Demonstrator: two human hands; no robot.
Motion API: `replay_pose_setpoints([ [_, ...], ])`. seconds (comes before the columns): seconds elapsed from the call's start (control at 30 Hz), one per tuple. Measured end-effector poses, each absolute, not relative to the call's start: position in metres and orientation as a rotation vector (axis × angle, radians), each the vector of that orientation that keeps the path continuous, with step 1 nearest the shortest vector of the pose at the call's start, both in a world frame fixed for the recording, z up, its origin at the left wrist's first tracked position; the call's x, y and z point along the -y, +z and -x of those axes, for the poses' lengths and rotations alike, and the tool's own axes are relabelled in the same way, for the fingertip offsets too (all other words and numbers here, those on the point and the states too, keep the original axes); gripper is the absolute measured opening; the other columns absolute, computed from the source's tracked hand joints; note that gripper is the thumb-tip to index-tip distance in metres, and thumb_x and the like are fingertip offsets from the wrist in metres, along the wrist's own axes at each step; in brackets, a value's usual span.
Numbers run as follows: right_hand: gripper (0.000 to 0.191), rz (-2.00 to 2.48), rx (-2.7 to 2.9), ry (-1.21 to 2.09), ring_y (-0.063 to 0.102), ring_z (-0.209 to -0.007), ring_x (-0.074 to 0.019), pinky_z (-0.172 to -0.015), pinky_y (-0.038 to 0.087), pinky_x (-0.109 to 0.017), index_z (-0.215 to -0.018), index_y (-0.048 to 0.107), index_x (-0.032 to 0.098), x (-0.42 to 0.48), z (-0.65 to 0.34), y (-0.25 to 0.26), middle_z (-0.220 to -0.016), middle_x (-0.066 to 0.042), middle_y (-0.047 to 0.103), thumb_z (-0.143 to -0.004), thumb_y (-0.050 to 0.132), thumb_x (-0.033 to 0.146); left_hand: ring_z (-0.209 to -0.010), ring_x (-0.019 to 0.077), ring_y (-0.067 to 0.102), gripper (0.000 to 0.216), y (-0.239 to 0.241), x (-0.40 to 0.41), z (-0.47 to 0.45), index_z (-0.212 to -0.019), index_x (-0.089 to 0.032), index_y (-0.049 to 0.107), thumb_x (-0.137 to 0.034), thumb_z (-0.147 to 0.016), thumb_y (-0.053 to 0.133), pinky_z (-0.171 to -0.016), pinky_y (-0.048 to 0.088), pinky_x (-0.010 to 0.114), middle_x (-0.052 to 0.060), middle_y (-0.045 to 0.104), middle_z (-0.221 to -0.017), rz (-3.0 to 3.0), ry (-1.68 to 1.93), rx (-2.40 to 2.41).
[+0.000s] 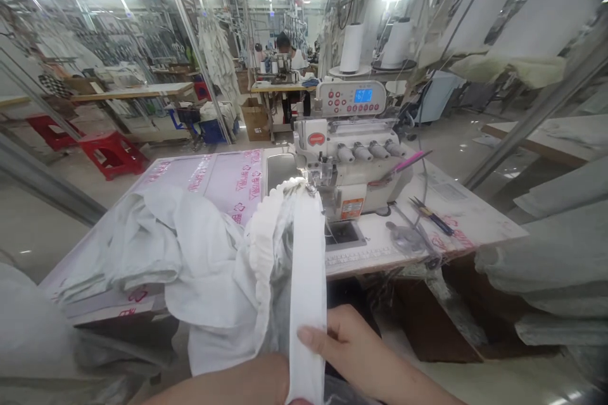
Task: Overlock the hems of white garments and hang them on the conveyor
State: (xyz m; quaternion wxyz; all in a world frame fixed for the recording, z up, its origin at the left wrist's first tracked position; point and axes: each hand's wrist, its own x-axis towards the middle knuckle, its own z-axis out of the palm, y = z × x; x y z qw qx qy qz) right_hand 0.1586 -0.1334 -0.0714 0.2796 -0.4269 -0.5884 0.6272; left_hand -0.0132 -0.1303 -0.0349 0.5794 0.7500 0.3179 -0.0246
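A white garment [199,259] lies over the left of the sewing table and hangs off its front edge. Its gathered edge [266,253] runs up to the needle area of an overlock sewing machine [342,145]. Beside that edge, a flat white fabric band [308,266] stretches from the machine toward me. My right hand [344,342] is closed on the band's right edge, thumb on top. At the bottom of the view, my left hand [285,380] reaches behind the band. Only its thumb tip shows on the band; the other fingers are hidden.
Thread snips [432,216] and a clear tape roll [406,237] lie right of the machine. Two thread cones [351,47] stand behind it. Red stools [111,155] are at left, a cardboard box [255,119] further back. A person [284,44] sits at a distant machine.
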Motion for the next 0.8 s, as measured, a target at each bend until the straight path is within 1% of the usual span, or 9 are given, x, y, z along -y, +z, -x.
replay_pose_setpoints([
  [0.17, 0.043, 0.945, 1.332, 1.764, 0.027, -0.046, -0.0061, -0.042, 0.021, -0.018, -0.059, 0.043, 0.013, 0.123, -0.153, -0.077, -0.051, 0.003, 0.034, -0.076, 0.047, 0.052, -0.066, 0.0144, 0.050, 0.043, -0.054, 0.090, 0.012, -0.080, -0.013, 0.056, -0.052, -0.078, 0.037, -0.064, 0.043, 0.027, 0.005, 0.056, -0.073, -1.500, 0.186, -0.922],
  [0.2, 0.043, 0.928, 1.320, 1.729, 0.026, -0.048, -0.0063, -0.043, 0.021, -0.018, -0.060, 0.043, 0.013, 0.125, -0.151, -0.079, -0.053, 0.003, 0.033, -0.077, 0.047, 0.051, -0.068, 0.0156, 0.051, 0.044, -0.057, 0.075, 0.011, -0.081, -0.013, 0.055, -0.053, -0.078, 0.037, -0.066, 0.043, 0.028, 0.007, 0.056, -0.077, -1.464, 0.334, -1.033],
  [0.27, 0.041, 0.927, 1.345, 1.678, 0.025, -0.050, -0.0069, -0.045, 0.021, -0.019, -0.060, 0.041, 0.013, 0.129, -0.148, -0.083, -0.054, 0.003, 0.031, -0.079, 0.045, 0.049, -0.088, 0.0216, 0.051, 0.046, -0.059, 0.045, 0.012, -0.095, -0.014, 0.052, -0.054, -0.073, 0.044, -0.078, 0.040, 0.034, 0.011, 0.054, -0.098, -1.525, 0.710, -1.393],
  [0.37, 0.041, 0.957, 1.405, 1.611, 0.026, -0.053, -0.0081, -0.048, 0.024, -0.020, -0.061, 0.042, 0.013, 0.136, -0.145, -0.089, -0.056, 0.002, 0.031, -0.081, 0.042, 0.049, -0.112, 0.0309, 0.035, 0.071, -0.060, 0.011, 0.016, -0.113, -0.014, 0.040, -0.054, -0.058, 0.060, -0.093, 0.028, 0.044, 0.016, 0.041, -0.119, -1.732, 1.044, -1.866],
  [0.43, 0.043, 0.972, 1.429, 1.571, 0.029, -0.054, -0.0090, -0.050, 0.027, -0.020, -0.062, 0.045, 0.013, 0.138, -0.144, -0.092, -0.057, 0.001, 0.033, -0.080, 0.041, 0.052, -0.111, 0.0324, 0.037, 0.065, -0.060, 0.002, 0.021, -0.108, -0.014, 0.046, -0.052, -0.057, 0.061, -0.094, 0.026, 0.046, 0.014, 0.048, -0.113, -1.796, 0.997, -1.815],
  [0.5, 0.045, 1.004, 1.445, 1.554, 0.031, -0.054, -0.0094, -0.050, 0.028, -0.020, -0.062, 0.047, 0.012, 0.136, -0.145, -0.093, -0.057, 0.001, 0.035, -0.079, 0.041, 0.054, -0.097, 0.0304, 0.050, 0.043, -0.057, 0.001, 0.027, -0.090, -0.015, 0.057, -0.049, -0.063, 0.056, -0.087, 0.035, 0.044, 0.011, 0.059, -0.093, -1.758, 0.848, -1.646],
  [0.57, 0.046, 1.017, 1.460, 1.577, 0.032, -0.053, -0.0097, -0.050, 0.030, -0.020, -0.064, 0.050, 0.012, 0.134, -0.147, -0.091, -0.056, 0.001, 0.037, -0.080, 0.040, 0.054, -0.084, 0.0271, 0.058, 0.035, -0.048, 0.005, 0.033, -0.079, -0.016, 0.060, -0.047, -0.067, 0.051, -0.077, 0.044, 0.040, 0.010, 0.064, -0.081, -1.550, 0.831, -1.504],
  [0.7, 0.044, 0.942, 1.471, 1.654, 0.037, -0.053, -0.0101, -0.051, 0.032, -0.021, -0.067, 0.054, 0.010, 0.132, -0.152, -0.083, -0.057, -0.001, 0.043, -0.083, 0.038, 0.048, -0.088, 0.0241, 0.059, 0.039, -0.023, 0.016, 0.040, -0.091, -0.015, 0.061, -0.044, -0.066, 0.054, -0.076, 0.047, 0.034, 0.011, 0.064, -0.093, -1.078, 1.003, -1.291],
  [0.8, 0.042, 0.890, 1.466, 1.658, 0.041, -0.056, -0.0112, -0.052, 0.034, -0.021, -0.067, 0.055, 0.009, 0.132, -0.153, -0.080, -0.062, -0.003, 0.049, -0.085, 0.038, 0.044, -0.090, 0.0242, 0.058, 0.043, -0.014, 0.015, 0.043, -0.093, -0.014, 0.061, -0.047, -0.064, 0.058, -0.079, 0.046, 0.034, 0.010, 0.065, -0.091, -1.022, 0.988, -1.307],
])
